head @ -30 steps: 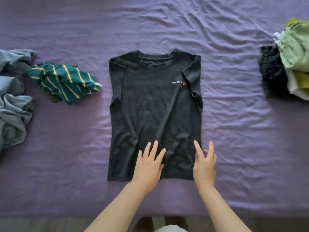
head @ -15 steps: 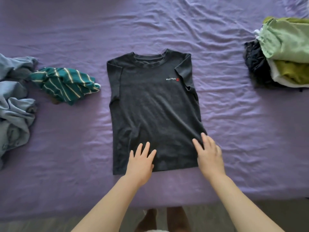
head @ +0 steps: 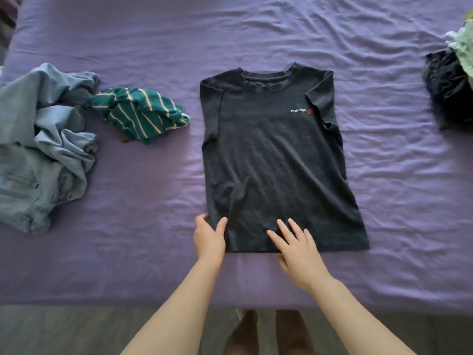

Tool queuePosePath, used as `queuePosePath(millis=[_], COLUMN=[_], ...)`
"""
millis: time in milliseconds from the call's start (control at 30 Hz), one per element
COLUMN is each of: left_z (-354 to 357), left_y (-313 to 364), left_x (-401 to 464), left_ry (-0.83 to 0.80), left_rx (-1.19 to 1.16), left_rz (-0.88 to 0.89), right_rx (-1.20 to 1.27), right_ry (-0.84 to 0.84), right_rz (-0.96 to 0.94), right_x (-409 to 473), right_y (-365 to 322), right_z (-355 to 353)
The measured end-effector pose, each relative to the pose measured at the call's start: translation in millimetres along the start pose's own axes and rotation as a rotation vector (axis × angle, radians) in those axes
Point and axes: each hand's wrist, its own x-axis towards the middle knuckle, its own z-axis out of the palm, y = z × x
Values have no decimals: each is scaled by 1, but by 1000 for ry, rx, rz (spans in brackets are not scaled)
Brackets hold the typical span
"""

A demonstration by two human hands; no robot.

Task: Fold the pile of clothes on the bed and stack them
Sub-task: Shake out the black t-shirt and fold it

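A dark grey t-shirt [head: 273,160] lies face up and flat on the purple bed [head: 143,201], sleeves folded in, with a small white and red logo on the chest. My left hand [head: 208,238] is at the shirt's bottom left corner, thumb on top of the fabric and fingers curled at its edge, pinching it. My right hand [head: 298,248] rests flat on the middle of the bottom hem with fingers spread. Unfolded clothes lie at the left: a green striped garment [head: 139,112] and a light blue denim garment [head: 41,144].
At the right edge sits a stack with a dark garment [head: 448,85] and a pale green one [head: 465,44], partly cut off. The bed's near edge runs just below my hands, with wooden floor [head: 76,329] and my feet beneath.
My left hand slid left from the hem's middle to the shirt's bottom left corner. My right hand moved left from the right side edge to the middle of the hem.
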Motion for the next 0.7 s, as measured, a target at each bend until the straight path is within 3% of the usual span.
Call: queuePosePath(millis=[233,400,567,700], left_z=[-42,-43,-43,-60], left_y=[-40,-43,-27,-17], left_x=[10,15,11,7], left_ry=[9,-60,-106,-279], left_rx=[-155,-39,-504,-709], left_rz=[-3,-21,-143,-80], right_rx=[-34,-87,-41,33], right_ry=[-27,-16,273,343], right_rz=[-16,13,-20,-98], right_x=[-1,0,-2,-2], right_y=[0,-7,-4,8], right_z=[6,3,-8,-11])
